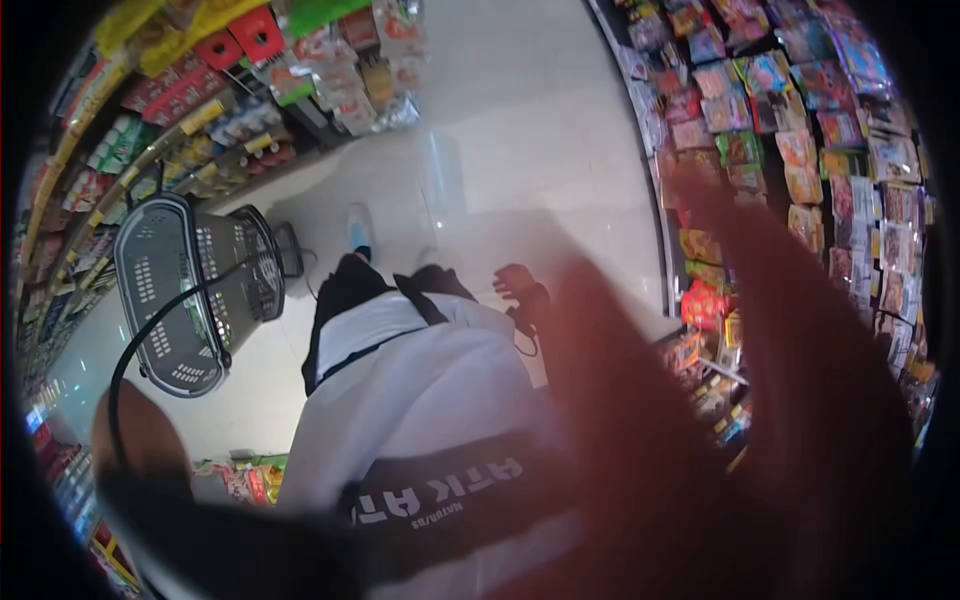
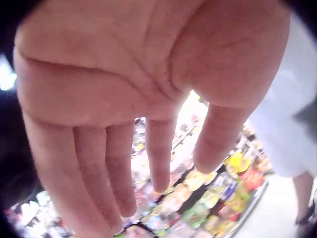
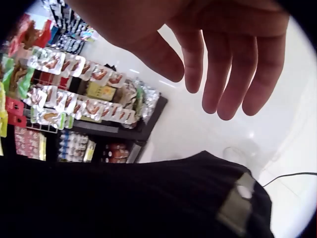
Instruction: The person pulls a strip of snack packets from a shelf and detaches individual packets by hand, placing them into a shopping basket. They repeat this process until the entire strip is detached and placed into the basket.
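Note:
Large and blurred, my left hand (image 1: 650, 440) is close before the head camera, with its fingers spread. The left wrist view shows the palm of this left hand (image 2: 143, 64) with nothing in it; its fingers are nearly straight and the thumb stands apart. My right hand (image 1: 515, 285) hangs beside dark trousers, over the pale floor. In the right wrist view the right hand (image 3: 223, 54) has loose, slightly bent fingers and holds nothing. Packaged snacks (image 2: 198, 203) fill the view behind the left hand.
A grey shopping basket (image 1: 170, 290) stands on the floor by the left shelves (image 1: 110, 190). Racks of packets (image 1: 790, 130) line the right side. Hanging white packets (image 3: 94, 106) are on a dark shelf end. A black cable (image 1: 165, 310) runs across the basket.

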{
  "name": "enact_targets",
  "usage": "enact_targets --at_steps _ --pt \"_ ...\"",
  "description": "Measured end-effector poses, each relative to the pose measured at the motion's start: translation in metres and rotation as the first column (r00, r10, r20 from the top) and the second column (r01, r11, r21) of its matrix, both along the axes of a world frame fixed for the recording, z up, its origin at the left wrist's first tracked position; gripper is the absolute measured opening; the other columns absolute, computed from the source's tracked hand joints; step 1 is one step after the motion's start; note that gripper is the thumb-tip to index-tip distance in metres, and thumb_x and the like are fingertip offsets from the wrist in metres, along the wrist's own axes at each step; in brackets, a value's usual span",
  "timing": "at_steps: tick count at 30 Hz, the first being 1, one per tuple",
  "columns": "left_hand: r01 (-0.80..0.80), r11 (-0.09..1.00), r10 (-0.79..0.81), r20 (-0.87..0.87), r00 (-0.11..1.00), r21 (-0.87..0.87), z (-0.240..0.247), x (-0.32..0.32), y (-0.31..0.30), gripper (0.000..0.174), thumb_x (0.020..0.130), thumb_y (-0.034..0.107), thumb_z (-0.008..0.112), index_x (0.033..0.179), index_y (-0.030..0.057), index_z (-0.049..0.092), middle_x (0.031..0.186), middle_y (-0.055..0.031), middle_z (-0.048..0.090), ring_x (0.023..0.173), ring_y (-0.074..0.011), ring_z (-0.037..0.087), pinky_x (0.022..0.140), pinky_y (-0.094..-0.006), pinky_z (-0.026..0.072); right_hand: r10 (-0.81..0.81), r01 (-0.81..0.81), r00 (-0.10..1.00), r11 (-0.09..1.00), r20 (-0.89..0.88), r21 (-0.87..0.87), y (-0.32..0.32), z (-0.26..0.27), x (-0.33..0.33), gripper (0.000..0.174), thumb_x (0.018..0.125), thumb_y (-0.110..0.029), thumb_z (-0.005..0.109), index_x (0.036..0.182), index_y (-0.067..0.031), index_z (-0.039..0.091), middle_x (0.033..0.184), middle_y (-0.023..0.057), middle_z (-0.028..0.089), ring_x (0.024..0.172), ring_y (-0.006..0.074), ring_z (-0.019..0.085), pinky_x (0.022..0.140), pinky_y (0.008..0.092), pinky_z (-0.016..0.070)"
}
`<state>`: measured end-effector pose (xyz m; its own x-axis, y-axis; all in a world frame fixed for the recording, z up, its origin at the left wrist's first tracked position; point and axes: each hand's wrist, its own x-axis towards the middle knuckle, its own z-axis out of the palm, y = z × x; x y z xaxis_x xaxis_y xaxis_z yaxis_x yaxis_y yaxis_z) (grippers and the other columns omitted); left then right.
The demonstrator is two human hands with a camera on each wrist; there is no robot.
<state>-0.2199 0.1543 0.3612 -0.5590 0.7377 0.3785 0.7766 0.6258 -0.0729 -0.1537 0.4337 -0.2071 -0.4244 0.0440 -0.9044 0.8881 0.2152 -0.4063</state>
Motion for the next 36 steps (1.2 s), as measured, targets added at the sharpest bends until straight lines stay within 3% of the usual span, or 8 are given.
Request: enact_targets --at_steps 3,5,7,17,19,27,32,36 --pt "0.201 0.979 -0.203 -0.145 0.969 -0.026 -0.001 0.02 0.008 0.023 0.072 0.023 0.067 0.092 0.0104 0.064 0.086 -0.0054 0.06 0.079 -0.0236 0.055 0.069 -0.0353 0.0497 -0.032 0.025 0.999 0.958 -0.021 -0.285 -0.014 0.001 -0.011 0.019 0.083 -0.022 0.054 0.092 -0.0057 0.058 0.072 0.0094 0.061 0.056 0.0161 0.056 0.045 0.028 0.0424" --pt "0.301 0.952 -0.307 -0.202 0.93 -0.064 0.001 0.035 -0.003 0.021 0.073 0.025 0.067 0.089 0.0119 0.065 0.084 -0.0031 0.06 0.077 -0.021 0.054 0.069 -0.034 0.05 0.03 0.387 0.893 0.455 0.449 -0.802 -0.009 -0.053 -0.025 0.016 0.085 -0.021 0.053 0.091 -0.0076 0.059 0.07 0.0065 0.06 0.055 0.012 0.054 0.042 0.0243 0.0388" --pt "0.372 0.925 -0.381 -0.218 0.899 -0.083 -0.001 0.052 -0.022 0.02 0.073 0.028 0.067 0.087 0.0134 0.065 0.082 -0.0007 0.06 0.075 -0.0183 0.053 0.068 -0.0327 0.0503 0.272 -0.279 0.958 0.957 -0.085 -0.077 -0.064 0.021 -0.012 0.019 0.086 -0.022 0.053 0.094 -0.0062 0.059 0.075 0.0083 0.062 0.059 0.0139 0.058 0.047 0.0277 0.0463" --pt "0.314 0.945 -0.102 -0.83 0.549 0.091 -0.045 0.168 -0.212 0.021 0.076 0.041 0.068 0.075 0.0208 0.069 0.073 0.0111 0.061 0.067 -0.0051 0.049 0.065 -0.026 0.0519 0.467 -0.473 0.881 0.868 0.079 0.149 -0.082 -0.02 0.025 0.023 0.083 -0.021 0.054 0.1 -0.0058 0.058 0.083 0.0101 0.065 0.067 0.02 0.062 0.057 0.0362 0.0492" --pt "-0.242 0.895 0.31 -0.13 0.942 0.376 -0.055 0.214 -0.269 0.014 0.067 0.025 0.067 0.073 0.0145 0.06 0.085 -0.0087 0.063 0.078 -0.0282 0.062 0.066 -0.041 0.0507 0.397 -0.414 0.909 0.897 0.129 0.157 -0.127 0.014 0.017 0.023 0.083 -0.02 0.055 0.1 -0.0061 0.058 0.083 0.01 0.065 0.067 0.0202 0.062 0.058 0.0363 0.0494" --pt "-0.966 0.094 0.686 0.688 0.238 0.241 -0.271 0.236 -0.55 0.02 0.081 0.009 0.055 0.097 0.0018 0.064 0.09 -0.0178 0.064 0.082 -0.0352 0.061 0.071 -0.0391 0.0478 0.511 -0.507 0.795 0.855 -0.326 0.104 -0.359 0.156 -0.038 0.017 0.086 -0.018 0.053 0.099 -0.0079 0.058 0.088 0.0061 0.063 0.075 0.0149 0.06 0.065 0.0282 0.0485" --pt "-0.928 0.235 0.205 0.948 -0.243 -0.288 -0.475 0.236 -0.61 0.039 0.075 0.027 0.064 0.106 0.0025 0.063 0.096 -0.0197 0.065 0.09 -0.0327 0.064 0.076 -0.0388 0.0495 0.506 -0.677 0.577 0.735 -0.641 -0.03 -0.536 0.21 -0.018 0.015 0.087 -0.011 0.052 0.099 -0.0056 0.058 0.088 0.0044 0.063 0.081 0.0131 0.06 0.07 0.0261 0.0477" --pt "-0.42 0.586 0.738 0.67 -0.075 -0.693 -0.613 0.239 -0.573 0.048 0.083 0.044 0.046 0.12 0.0162 0.058 0.115 -0.0151 0.061 0.11 -0.031 0.056 0.098 -0.0425 0.0375 0.714 -0.863 0.304 0.487 -0.631 0.136 -0.648 0.226 0.045 0.019 0.083 -0.015 0.054 0.098 -0.0054 0.059 0.091 0.0123 0.064 0.088 0.0248 0.062 0.077 0.0327 0.0479"
